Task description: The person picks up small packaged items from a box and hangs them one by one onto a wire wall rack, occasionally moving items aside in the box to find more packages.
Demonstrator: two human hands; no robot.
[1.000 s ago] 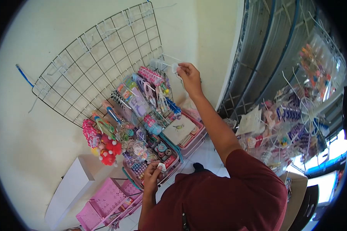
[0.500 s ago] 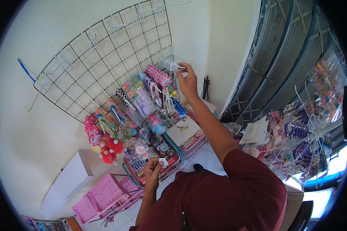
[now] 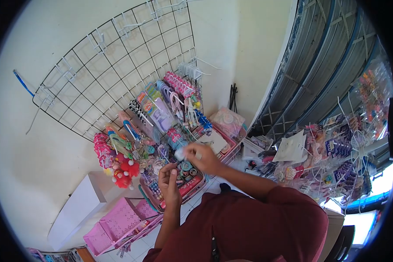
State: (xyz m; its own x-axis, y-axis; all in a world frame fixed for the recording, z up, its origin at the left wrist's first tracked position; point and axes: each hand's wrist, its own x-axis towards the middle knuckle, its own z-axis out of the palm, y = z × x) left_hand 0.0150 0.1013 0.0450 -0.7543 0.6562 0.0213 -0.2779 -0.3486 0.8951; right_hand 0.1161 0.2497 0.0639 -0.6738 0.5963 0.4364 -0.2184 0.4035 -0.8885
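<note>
My right hand [image 3: 201, 158] pinches a small white card [image 3: 180, 153], blurred, over the basket of hair accessories. Just below and to the left is my left hand [image 3: 170, 182], thumb and fingers drawn together; whatever they hold, if anything, does not show. Beneath both hands, the pink basket [image 3: 195, 185] carries beads, round hair ties and other trinkets. In front hang packs of hair accessories on a black wire grid [image 3: 118, 61], among them a pink patterned bundle [image 3: 179, 84]. White cards [image 3: 189, 70] hang at the grid's right end.
A second pink basket [image 3: 234, 147] stands right of the first, holding a white printed card [image 3: 215, 143]. Pink plastic crates [image 3: 118, 220] and a white shelf [image 3: 76, 209] are at lower left. On the right, a rack of bagged accessories [image 3: 336, 153] stands by a metal folding gate [image 3: 318, 65].
My right hand has come down from the white cards at the grid's right end to beside my left hand. The white card seen in my left hand earlier no longer shows there.
</note>
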